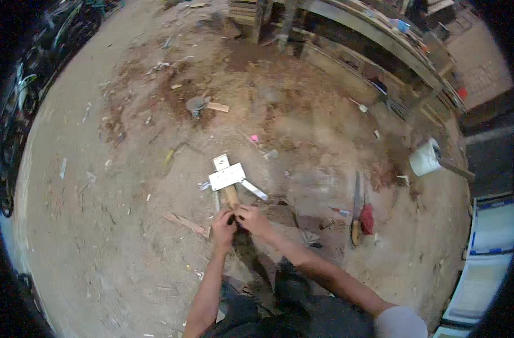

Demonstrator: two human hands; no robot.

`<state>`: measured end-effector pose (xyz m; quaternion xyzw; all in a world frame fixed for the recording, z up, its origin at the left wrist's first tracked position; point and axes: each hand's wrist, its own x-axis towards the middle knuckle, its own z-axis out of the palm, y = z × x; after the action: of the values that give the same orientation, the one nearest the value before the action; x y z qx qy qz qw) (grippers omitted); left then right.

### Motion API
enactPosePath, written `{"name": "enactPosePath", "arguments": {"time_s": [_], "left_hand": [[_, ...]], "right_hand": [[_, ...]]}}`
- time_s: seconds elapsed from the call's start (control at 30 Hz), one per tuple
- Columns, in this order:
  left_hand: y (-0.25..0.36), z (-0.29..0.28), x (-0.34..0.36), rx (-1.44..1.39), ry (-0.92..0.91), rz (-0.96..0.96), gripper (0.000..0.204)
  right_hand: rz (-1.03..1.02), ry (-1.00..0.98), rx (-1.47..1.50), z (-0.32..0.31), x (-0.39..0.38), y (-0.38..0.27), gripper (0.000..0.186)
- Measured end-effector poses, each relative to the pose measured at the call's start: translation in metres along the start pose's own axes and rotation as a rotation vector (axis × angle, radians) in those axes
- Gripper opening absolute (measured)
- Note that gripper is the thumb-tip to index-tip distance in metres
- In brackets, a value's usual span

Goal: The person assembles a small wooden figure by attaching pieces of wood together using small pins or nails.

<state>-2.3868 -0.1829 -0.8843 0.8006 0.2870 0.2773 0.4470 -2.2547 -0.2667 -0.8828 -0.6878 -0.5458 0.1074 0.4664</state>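
Note:
Both my hands are close together low in the middle of the head view, fingers curled in. Between the fingers of my left hand [224, 226] something small and dark shows, too blurred to name. Fingers of my right hand [252, 219] are closed at the near end of a light wooden piece [231, 195]; whether they grip it cannot be made out. Over that wood's far end lies a white rectangular board [227, 177], with a smaller white block [221, 162] beyond it. A white strip [254, 190] slants out from the board's right side.
Right of my hands lie a handsaw [355, 231] and a red cloth [367, 218]. A white bucket [425, 159] stands farther right. Beyond is a wooden workbench [358, 22]. A yellow-handled tool [168, 157] and wood scraps [186, 223] lie on the dirt floor.

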Motion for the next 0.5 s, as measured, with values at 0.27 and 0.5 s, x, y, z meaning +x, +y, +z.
{"name": "enactPosePath", "arguments": {"time_s": [0.27,0.5], "left_hand": [[-0.013,-0.002,0.0,0.045,0.024,0.024,0.029],[-0.011,0.0,-0.001,0.036,0.03,0.052,0.03]], "right_hand": [[0.014,-0.009,-0.068,0.002,0.006,-0.009,0.013],[0.032,-0.023,0.031,-0.004,0.005,-0.01,0.014]]}}
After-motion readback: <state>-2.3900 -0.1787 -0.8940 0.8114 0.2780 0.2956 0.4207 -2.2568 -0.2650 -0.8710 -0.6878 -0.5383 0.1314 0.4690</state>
